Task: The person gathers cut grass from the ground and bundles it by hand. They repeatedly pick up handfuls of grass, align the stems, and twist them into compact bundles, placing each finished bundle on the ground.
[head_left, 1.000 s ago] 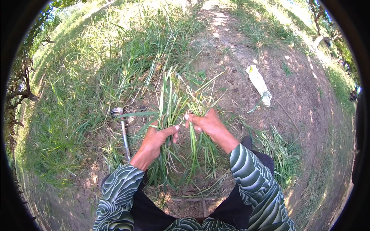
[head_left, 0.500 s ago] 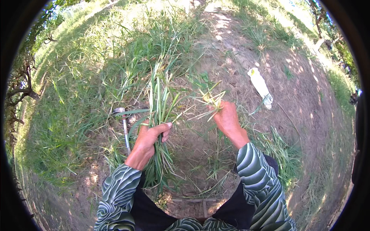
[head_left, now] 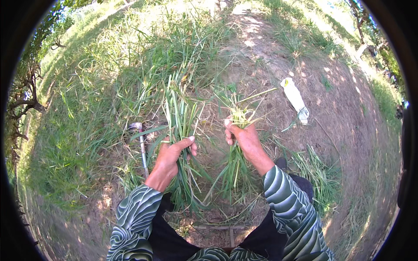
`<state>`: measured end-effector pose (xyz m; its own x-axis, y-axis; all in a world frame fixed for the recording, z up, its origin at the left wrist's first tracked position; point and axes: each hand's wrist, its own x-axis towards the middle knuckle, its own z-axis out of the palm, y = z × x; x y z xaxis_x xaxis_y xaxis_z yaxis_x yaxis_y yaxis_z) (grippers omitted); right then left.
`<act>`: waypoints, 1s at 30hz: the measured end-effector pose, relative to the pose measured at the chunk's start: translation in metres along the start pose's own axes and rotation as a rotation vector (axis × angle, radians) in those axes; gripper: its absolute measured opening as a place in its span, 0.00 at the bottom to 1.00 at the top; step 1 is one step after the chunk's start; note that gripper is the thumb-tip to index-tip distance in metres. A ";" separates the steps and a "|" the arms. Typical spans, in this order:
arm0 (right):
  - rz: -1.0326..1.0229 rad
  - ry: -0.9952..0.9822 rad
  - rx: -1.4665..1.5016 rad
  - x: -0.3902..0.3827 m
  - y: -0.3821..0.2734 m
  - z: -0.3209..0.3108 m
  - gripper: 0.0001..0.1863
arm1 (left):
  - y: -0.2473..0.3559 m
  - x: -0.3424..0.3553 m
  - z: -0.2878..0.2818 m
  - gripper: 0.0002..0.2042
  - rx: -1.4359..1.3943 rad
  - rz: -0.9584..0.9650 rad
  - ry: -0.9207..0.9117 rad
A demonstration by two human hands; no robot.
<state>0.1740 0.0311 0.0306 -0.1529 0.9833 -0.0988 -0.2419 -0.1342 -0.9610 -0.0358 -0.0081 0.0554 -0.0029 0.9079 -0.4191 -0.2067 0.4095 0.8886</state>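
My left hand (head_left: 172, 156) is closed around a bundle of long green grass (head_left: 177, 117), whose blades stick up above the fist and trail below it. To its right, my right hand (head_left: 244, 137) grips a second, smaller bunch of grass (head_left: 237, 167). Pale yellowish stems fan out above that hand, and green blades hang beneath it. The two bunches are apart at the top; their lower blades come close together over the ground. Just left of my left hand lies a sickle-like hand tool (head_left: 142, 148) with a metallic shaft and a darker head, partly covered by grass.
A white, elongated bag or cloth (head_left: 294, 100) lies on the bare soil at the right. Cut grass (head_left: 320, 176) is heaped beside my right knee. Tall growing grass (head_left: 100, 100) covers the left and far ground. Branches (head_left: 28, 100) show at the left rim.
My right hand has moved slightly left and down, closer to my left hand. Its bunch now hangs visibly below the fist. My left hand has stayed nearly in place, still gripping its bundle.
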 end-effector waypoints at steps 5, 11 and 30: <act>0.081 -0.006 0.041 -0.006 0.000 0.016 0.05 | -0.010 -0.001 0.021 0.08 0.042 -0.032 -0.060; 0.129 0.036 -0.054 -0.005 0.007 0.014 0.05 | -0.019 0.001 0.031 0.12 0.045 -0.112 -0.102; 0.024 0.066 0.015 -0.011 0.001 0.015 0.11 | -0.027 0.004 0.032 0.12 0.068 -0.090 -0.133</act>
<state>0.1611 0.0178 0.0342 -0.0960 0.9856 -0.1392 -0.2538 -0.1595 -0.9540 0.0009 -0.0122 0.0360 0.1435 0.8690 -0.4735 -0.1335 0.4911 0.8608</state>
